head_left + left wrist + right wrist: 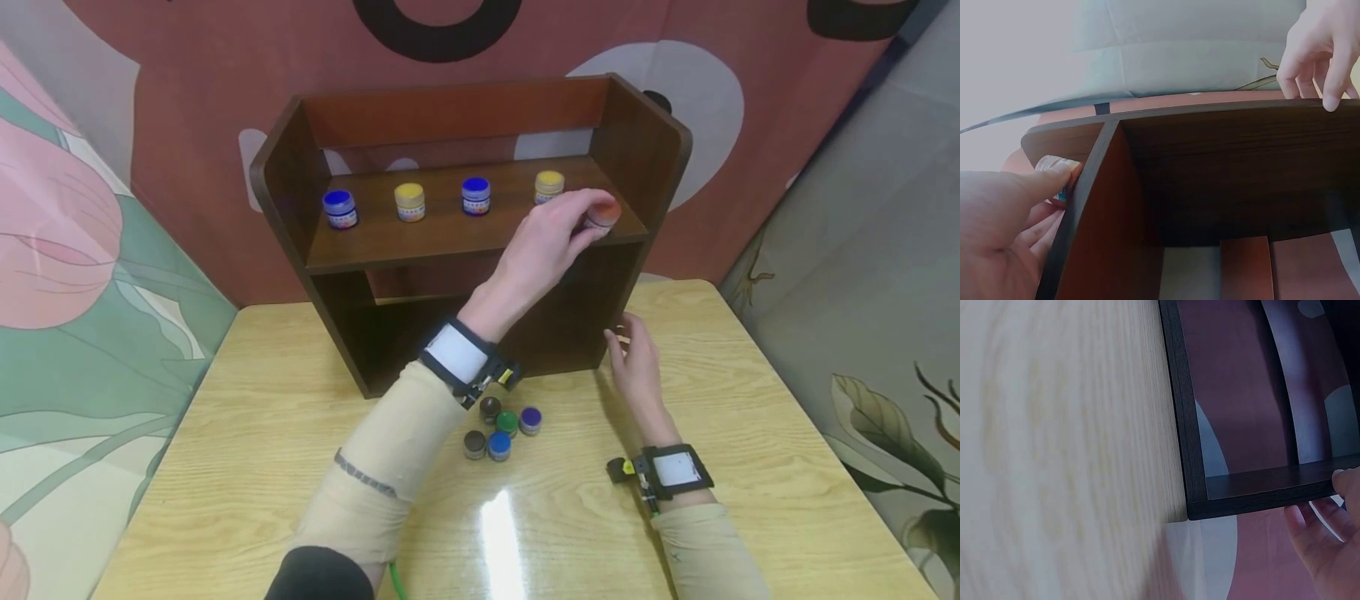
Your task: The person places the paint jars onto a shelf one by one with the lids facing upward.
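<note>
My left hand (536, 237) pinches a small paint jar with an orange-red lid (604, 212) between thumb and fingers, at the right end of the upper board of a dark brown wooden shelf (420, 242). In the left wrist view that paint jar (1063, 172) is partly covered by the thumb and the board. Low on the shelf's right side panel, my right hand (637, 367) holds the edge; the right wrist view has its thumb on the front edge and fingers (1313, 534) along the outside. Blue-lidded (476, 197) and yellow-lidded paint jars (409, 202) stand spaced along the upper board.
On the wooden table (262, 467) before the shelf, several paint jars cluster, with green (507, 422), purple (530, 420), blue (498, 445) and dark lids (475, 443). Patterned cloth (465, 67) hangs behind the shelf and at both sides.
</note>
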Demonstrator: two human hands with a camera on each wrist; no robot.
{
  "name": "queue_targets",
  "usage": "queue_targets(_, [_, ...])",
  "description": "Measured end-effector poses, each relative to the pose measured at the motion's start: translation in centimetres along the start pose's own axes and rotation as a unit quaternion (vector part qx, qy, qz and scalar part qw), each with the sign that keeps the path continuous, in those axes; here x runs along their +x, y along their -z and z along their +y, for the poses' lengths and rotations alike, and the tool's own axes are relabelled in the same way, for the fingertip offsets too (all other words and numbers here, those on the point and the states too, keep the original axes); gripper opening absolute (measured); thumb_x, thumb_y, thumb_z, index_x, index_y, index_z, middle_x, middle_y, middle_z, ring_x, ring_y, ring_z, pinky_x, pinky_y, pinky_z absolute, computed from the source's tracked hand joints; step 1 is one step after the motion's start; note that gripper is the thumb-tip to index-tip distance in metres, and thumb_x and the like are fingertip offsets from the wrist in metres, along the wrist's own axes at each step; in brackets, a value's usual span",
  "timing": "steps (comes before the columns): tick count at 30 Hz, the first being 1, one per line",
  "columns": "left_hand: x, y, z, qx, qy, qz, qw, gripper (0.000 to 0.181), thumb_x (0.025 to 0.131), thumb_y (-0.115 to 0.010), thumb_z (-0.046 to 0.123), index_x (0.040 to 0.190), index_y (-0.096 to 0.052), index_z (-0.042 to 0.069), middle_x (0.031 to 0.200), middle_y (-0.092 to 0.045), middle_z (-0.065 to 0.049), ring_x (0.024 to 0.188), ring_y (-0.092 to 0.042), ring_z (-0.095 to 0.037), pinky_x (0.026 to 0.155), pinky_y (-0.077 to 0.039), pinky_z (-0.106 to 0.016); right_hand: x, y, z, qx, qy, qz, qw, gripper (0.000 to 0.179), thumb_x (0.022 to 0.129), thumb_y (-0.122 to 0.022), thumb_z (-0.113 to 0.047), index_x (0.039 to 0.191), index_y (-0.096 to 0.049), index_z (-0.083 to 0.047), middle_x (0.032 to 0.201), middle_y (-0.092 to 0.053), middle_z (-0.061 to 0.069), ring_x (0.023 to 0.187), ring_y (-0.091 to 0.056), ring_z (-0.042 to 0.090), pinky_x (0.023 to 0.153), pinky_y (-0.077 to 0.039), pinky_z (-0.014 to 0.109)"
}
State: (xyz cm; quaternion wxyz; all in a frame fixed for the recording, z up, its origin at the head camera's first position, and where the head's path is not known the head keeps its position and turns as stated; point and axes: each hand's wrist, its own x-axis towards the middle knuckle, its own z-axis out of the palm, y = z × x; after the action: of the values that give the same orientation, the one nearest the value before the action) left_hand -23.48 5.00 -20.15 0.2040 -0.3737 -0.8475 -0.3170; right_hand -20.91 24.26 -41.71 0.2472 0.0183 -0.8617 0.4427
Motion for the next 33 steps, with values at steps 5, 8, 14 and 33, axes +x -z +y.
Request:
queue_targets(5, [0.9,-0.2,0.3,0.019,0.024,-0.023,0.9993,0.039,0.097,-0.063,0.019,0.136,-0.057,0.011,0.134,-0.065,-0.004,0.126,-0.061,-0.013,0.109,-0.045,-0.016,0.0,0.1,0.0,-0.001,0.000,0.002,1.0000,0.032,0.101,-0.056,-0.008,0.130,-0.051,0.007,0.123,-0.060,0.028,0.113,-0.061,0.043,0.092,-0.057,0.054])
queue_targets(8, [1.3,-0.3,0.5,0.030,0.036,-0.031,0.9984,0.038,0.098,-0.062,0.019,0.135,-0.057,0.012,0.133,-0.066,-0.003,0.125,-0.062,-0.012,0.107,-0.046,-0.016,0.1,0.0,0.1,0.004,-0.002,0.001,1.0000,0.033,0.101,-0.056,-0.007,0.130,-0.051,0.007,0.123,-0.060,0.028,0.113,-0.061,0.042,0.093,-0.057,0.054])
queue_targets(14, [2.3,-0.5,1.0,0.047,0.062,-0.052,0.9956,0.036,0.099,-0.060,0.020,0.135,-0.057,0.012,0.131,-0.067,-0.001,0.122,-0.063,-0.011,0.105,-0.048,-0.016,0.2,-0.1,0.5,0.005,-0.001,0.001,1.0000,0.032,0.101,-0.057,-0.008,0.129,-0.052,0.006,0.123,-0.061,0.027,0.113,-0.061,0.042,0.093,-0.057,0.054])
queue_targets(33, [4.5,-1.7,1.5,0.073,0.089,-0.056,0.9918,0.031,0.100,-0.059,0.017,0.130,-0.056,0.013,0.126,-0.066,-0.003,0.116,-0.064,-0.013,0.095,-0.055,-0.020,0.2,-0.1,0.5,0.008,0.011,0.002,0.9999,0.032,0.101,-0.056,-0.010,0.129,-0.052,0.006,0.121,-0.061,0.027,0.112,-0.062,0.041,0.092,-0.058,0.054])
